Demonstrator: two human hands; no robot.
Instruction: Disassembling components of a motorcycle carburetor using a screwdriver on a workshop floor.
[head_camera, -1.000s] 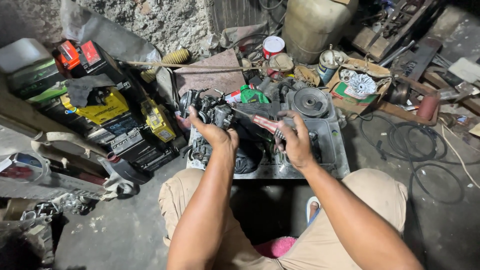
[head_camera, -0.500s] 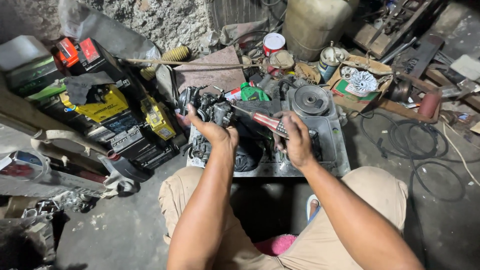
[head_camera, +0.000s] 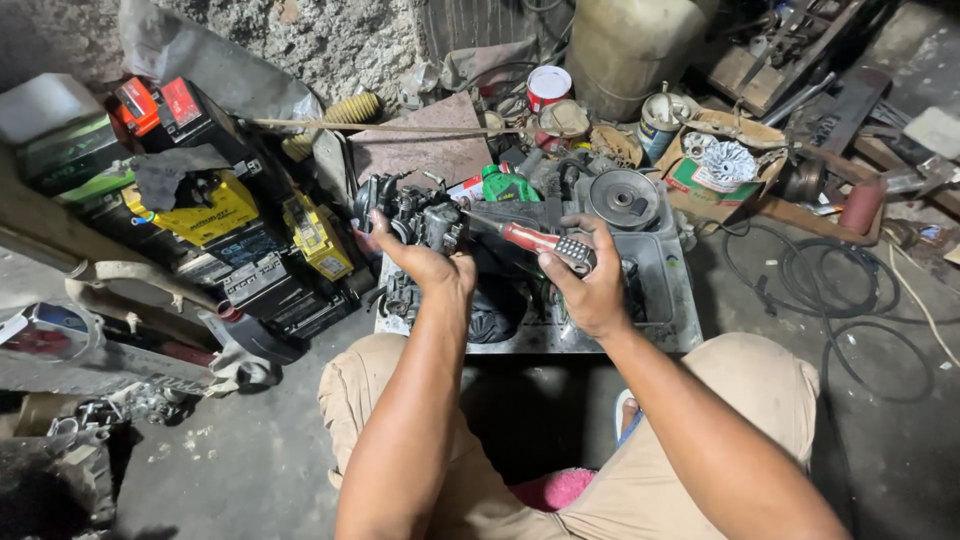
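My left hand (head_camera: 425, 262) grips a dark metal carburettor (head_camera: 412, 215), holding it above a grey metal tray (head_camera: 660, 300). My right hand (head_camera: 590, 285) is closed around the red and black handle of a screwdriver (head_camera: 545, 243), whose shaft points left into the carburettor. Both forearms reach forward over my knees in tan trousers. The tray under my hands holds dark engine parts and a round pulley (head_camera: 622, 197).
Several batteries, yellow (head_camera: 205, 212), black and red (head_camera: 150, 105), are stacked at the left. Cans (head_camera: 548, 85), a green bottle (head_camera: 505, 185), a cardboard box (head_camera: 720, 170) and a large tank (head_camera: 630, 40) crowd the back. Black cables (head_camera: 830, 290) lie on the floor at right.
My hands, the carburettor and the screwdriver hold nearly the same place; the view has shifted slightly.
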